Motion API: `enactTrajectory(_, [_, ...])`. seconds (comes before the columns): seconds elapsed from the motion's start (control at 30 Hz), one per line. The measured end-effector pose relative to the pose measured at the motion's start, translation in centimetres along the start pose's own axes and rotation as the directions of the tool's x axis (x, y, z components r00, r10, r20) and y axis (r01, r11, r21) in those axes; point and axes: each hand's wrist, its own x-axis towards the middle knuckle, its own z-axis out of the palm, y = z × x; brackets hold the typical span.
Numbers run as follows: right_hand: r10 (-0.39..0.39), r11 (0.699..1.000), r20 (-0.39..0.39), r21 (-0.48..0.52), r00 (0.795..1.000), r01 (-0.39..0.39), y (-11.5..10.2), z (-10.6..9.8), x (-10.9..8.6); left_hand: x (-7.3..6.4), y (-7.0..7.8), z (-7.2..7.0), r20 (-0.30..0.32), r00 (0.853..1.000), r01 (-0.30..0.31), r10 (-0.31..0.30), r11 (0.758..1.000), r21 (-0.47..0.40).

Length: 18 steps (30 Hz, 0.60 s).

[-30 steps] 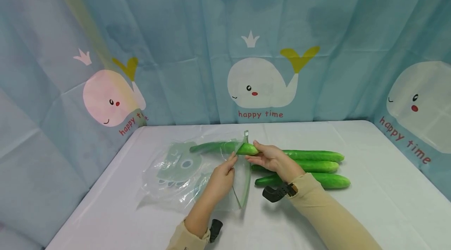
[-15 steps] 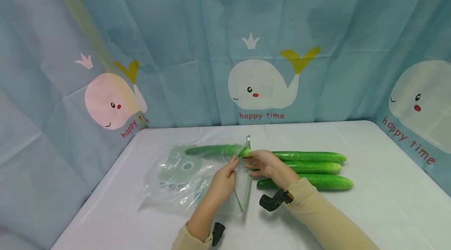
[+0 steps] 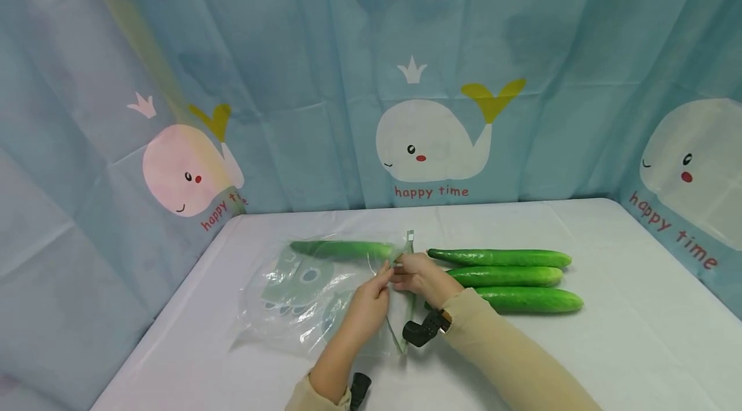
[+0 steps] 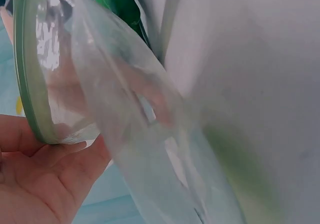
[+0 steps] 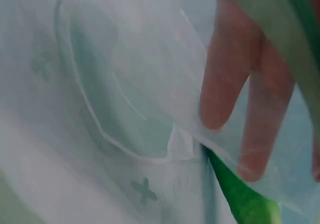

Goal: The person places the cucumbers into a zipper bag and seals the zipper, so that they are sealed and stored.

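Note:
A clear zip-top bag (image 3: 272,327) with a green dinosaur print lies on the white table. Inside its upper part, one cucumber (image 3: 342,248) shows through the film, blunt end towards the mouth. My left hand (image 3: 368,305) pinches the mouth's edge; in the left wrist view its thumb and fingers are at the green zip strip (image 4: 25,79). My right hand (image 3: 426,277) reaches into the mouth at the cucumber's blunt end. Through the film, the right wrist view shows its fingers (image 5: 225,69) extended above a bit of bright green cucumber (image 5: 250,199).
To the right, three more cucumbers lie side by side: a far one (image 3: 504,258), a middle one (image 3: 510,276) and a near one (image 3: 533,300), the last two partly behind my right hand and forearm. A whale-print curtain (image 3: 324,76) hangs behind the table.
The cucumber has slid left, from partly sticking out to fully inside the bag. My right hand has let go its grip on the end and followed it into the mouth. The left hand stays at the edge.

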Motion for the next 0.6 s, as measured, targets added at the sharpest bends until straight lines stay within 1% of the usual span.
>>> enactTrajectory(0.03, [0.003,1.0,-0.003,0.009,1.0,-0.003,0.12,0.09,0.09,-0.04,-0.02,0.02,-0.002,1.0,0.001,-0.001,1.0,0.003])
enactTrajectory(0.1, [0.005,1.0,-0.034,0.015,0.999,-0.004,0.27,0.26,0.19,-0.07,-0.03,0.04,-0.008,1.0,0.002,-0.002,1.0,0.005])
enactTrajectory(0.27, [0.023,0.998,-0.091,-0.053,0.996,-0.028,0.42,0.48,0.18,-0.08,-0.17,-0.06,-0.028,1.0,0.008,-0.008,1.0,0.002])
enactTrajectory(0.37, [0.035,0.996,-0.1,-0.076,0.994,-0.043,0.43,0.47,0.26,-0.12,-0.41,-0.17,-0.033,0.999,0.009,-0.009,1.0,0.006])
enactTrajectory(0.6, [0.048,0.988,-0.129,-0.14,0.99,-0.067,0.11,0.61,0.41,-0.24,-0.76,-0.18,-0.048,0.999,-0.009,0.01,1.0,0.02])
